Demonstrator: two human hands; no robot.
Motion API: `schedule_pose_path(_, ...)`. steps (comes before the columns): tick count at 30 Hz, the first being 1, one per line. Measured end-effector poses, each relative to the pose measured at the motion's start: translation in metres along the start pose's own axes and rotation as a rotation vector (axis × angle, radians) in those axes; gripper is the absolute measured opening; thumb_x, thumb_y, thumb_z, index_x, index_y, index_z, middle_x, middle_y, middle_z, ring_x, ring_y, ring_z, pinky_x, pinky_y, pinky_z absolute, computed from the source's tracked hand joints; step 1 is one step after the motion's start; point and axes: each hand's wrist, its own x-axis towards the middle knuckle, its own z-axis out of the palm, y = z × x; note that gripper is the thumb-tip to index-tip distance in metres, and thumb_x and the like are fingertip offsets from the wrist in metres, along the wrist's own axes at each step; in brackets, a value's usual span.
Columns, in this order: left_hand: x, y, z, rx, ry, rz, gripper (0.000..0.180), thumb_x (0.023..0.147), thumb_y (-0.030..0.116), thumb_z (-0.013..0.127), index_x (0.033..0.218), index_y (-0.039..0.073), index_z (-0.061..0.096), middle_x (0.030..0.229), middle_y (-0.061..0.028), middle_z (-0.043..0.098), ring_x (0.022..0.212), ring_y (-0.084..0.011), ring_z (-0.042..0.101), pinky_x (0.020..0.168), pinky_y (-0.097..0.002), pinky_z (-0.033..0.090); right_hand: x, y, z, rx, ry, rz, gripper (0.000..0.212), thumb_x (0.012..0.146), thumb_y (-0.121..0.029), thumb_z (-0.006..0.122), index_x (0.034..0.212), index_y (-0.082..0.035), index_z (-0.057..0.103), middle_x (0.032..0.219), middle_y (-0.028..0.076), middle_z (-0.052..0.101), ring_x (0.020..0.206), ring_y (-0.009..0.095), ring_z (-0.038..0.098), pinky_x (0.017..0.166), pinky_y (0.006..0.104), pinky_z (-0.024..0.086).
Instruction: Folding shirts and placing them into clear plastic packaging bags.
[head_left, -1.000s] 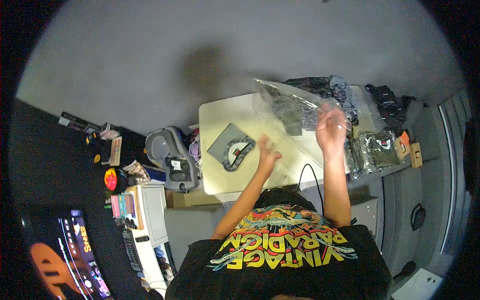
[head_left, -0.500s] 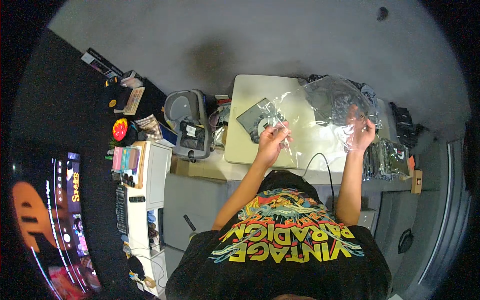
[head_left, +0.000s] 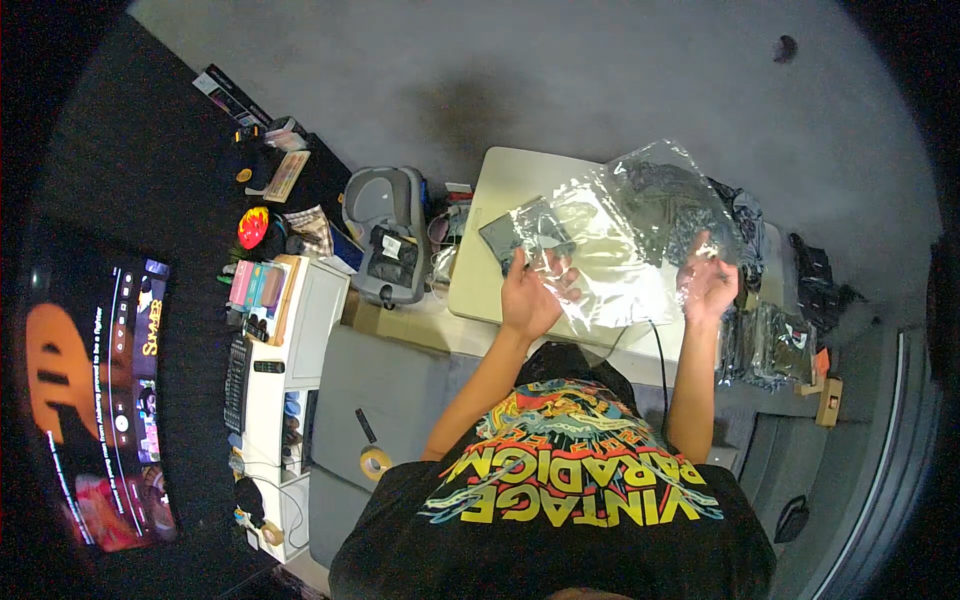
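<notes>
A clear plastic bag [head_left: 622, 255] is spread out flat between my two hands, above the white table [head_left: 500, 170]. My left hand [head_left: 532, 298] grips its near left edge, with the thumb and fingers on either side of the film. At the right side, my right hand [head_left: 710, 288] has its curled fingers on the bag, partly seen through the plastic. Beneath the left part of the bag lies a flat dark grey item [head_left: 512, 238], partly covered by glare. A heap of dark clothing [head_left: 745, 215] shows beside and through the bag's right part.
Stacked bagged dark garments [head_left: 780, 340] lie at the table's right end. A grey child seat [head_left: 385, 230] stands to the left. A tape roll [head_left: 375, 463] and a remote [head_left: 366, 425] rest on a grey surface. A black cable [head_left: 662, 375] hangs near my right forearm.
The bag, crumpled before, now stretches wider and flatter between my hands. My left hand has opened out from a tighter pinch and moved slightly lower. The tape roll has come into view.
</notes>
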Motion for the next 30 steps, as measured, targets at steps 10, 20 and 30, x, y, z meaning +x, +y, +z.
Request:
schedule_pose_path(10, 0.005, 0.003, 0.004, 0.385, 0.070, 0.067, 0.026, 0.098, 0.036, 0.054, 0.088, 0.014, 0.045, 0.083, -0.0007, 0.044, 0.079, -0.0169, 0.044, 0.073, -0.0346, 0.041, 0.043, -0.055, -0.045, -1.439, 0.436, -0.589, 0.057, 0.089, -0.024, 0.064, 0.139, -0.003, 0.046, 0.135, 0.017, 0.053, 0.126, 0.029, 0.049, 0.107, 0.0416, 0.038)
schedule_pose_path(20, -0.037, 0.002, 0.051, 0.994, -0.137, -0.173, 0.035, 0.097, 0.038, 0.058, 0.084, 0.007, 0.048, 0.079, -0.0007, 0.045, 0.073, -0.0132, 0.044, 0.067, -0.0282, 0.037, 0.050, 0.057, 0.091, -1.559, -1.165, 0.547, 0.062, 0.073, -0.016, 0.078, 0.131, -0.007, 0.058, 0.140, 0.013, 0.054, 0.138, 0.032, 0.042, 0.118, 0.0438, 0.024)
schedule_pose_path(30, -0.055, -0.024, 0.079, 1.059, -0.117, -0.312, 0.037, 0.100, 0.039, 0.055, 0.085, 0.006, 0.050, 0.075, 0.0044, 0.042, 0.066, -0.0081, 0.039, 0.059, -0.0252, 0.033, -0.016, 0.016, 0.074, -1.818, -1.034, 0.470, 0.013, 0.083, -0.023, 0.073, 0.084, -0.011, 0.077, 0.068, 0.008, 0.070, 0.060, 0.021, 0.067, 0.060, 0.0295, 0.051)
